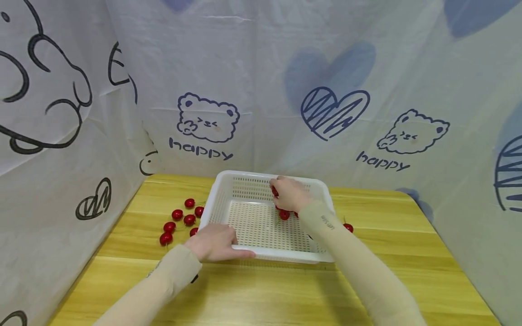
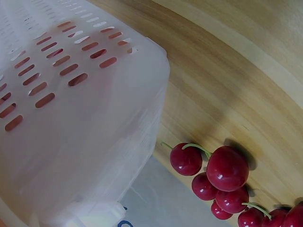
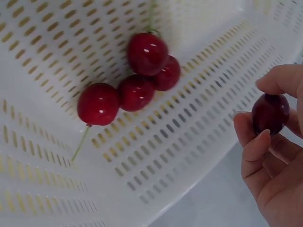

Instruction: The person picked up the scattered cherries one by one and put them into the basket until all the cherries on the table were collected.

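Right hand (image 1: 291, 194), fingers (image 3: 284, 79) closed, pinches one cherry (image 3: 271, 114) (four cherries (image 3: 136, 92) lie in the basket (image 1: 253, 226)); left hand (image 1: 214, 242) grips its rim (image 1: 281, 254).

Soft, even brightness in the head view; wrist views duller and greyer.
Pale sheen toward near edge of tabletop (image 1: 273, 303); soft shadow beside right sleeve (image 1: 355, 259). Left wrist: basket (image 2: 118, 104) hazy, smeared toward lens; cherries (image 2: 227, 168) glossy, dark shadows alongside. Right wrist: slight softness, small highlights on fruit.
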`<state>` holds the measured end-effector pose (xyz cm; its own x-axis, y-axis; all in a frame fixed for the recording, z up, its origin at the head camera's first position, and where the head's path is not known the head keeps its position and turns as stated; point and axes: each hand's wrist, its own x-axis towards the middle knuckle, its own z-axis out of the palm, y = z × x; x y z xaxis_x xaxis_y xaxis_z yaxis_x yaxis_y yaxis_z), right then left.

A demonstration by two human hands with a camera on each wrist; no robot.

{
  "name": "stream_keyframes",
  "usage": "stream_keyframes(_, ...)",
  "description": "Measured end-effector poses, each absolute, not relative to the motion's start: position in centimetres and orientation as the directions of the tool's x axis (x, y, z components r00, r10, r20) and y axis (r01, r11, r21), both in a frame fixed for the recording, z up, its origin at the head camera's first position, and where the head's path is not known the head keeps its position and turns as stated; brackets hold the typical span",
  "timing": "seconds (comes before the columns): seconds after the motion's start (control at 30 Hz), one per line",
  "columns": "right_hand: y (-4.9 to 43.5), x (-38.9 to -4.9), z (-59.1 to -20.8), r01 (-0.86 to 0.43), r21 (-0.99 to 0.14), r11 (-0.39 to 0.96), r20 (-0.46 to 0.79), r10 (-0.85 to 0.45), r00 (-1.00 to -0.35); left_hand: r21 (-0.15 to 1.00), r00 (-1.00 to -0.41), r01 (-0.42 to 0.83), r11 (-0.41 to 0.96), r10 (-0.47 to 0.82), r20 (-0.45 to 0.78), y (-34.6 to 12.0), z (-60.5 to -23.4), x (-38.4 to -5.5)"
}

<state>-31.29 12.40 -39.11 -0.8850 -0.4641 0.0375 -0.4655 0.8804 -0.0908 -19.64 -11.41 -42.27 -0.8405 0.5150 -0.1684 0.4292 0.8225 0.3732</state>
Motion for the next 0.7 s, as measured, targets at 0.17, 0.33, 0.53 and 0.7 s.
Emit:
stream_keyframes(0.17,12.1,-31.4,-40.2,-0.499,-0.029,0.866,0.027,-0.498,-0.867,0.388,-0.837,0.431,0.815,0.522,-0.165,-11.4,-42.3,-19.7)
stream_keyframes(0.33,11.8,-31.5,-41.0,-0.504,0.003,0.863,0.011,-0.504,-0.863,0.411,-0.832,0.432,0.803,0.531,-0.163,-11.4,-42.2,-19.8)
stream_keyframes(0.53,11.4,-31.4,-41.2,-0.504,-0.027,0.863,0.000,-0.504,-0.864,0.409,-0.832,0.432,0.804,0.531,-0.164,-11.5,-42.3,-19.8)
stream_keyframes(0.7,11.2,-31.5,-41.5,-0.509,-0.051,0.859,-0.009,-0.510,-0.860,0.399,-0.832,0.437,0.806,0.531,-0.160,-11.5,-42.3,-19.9)
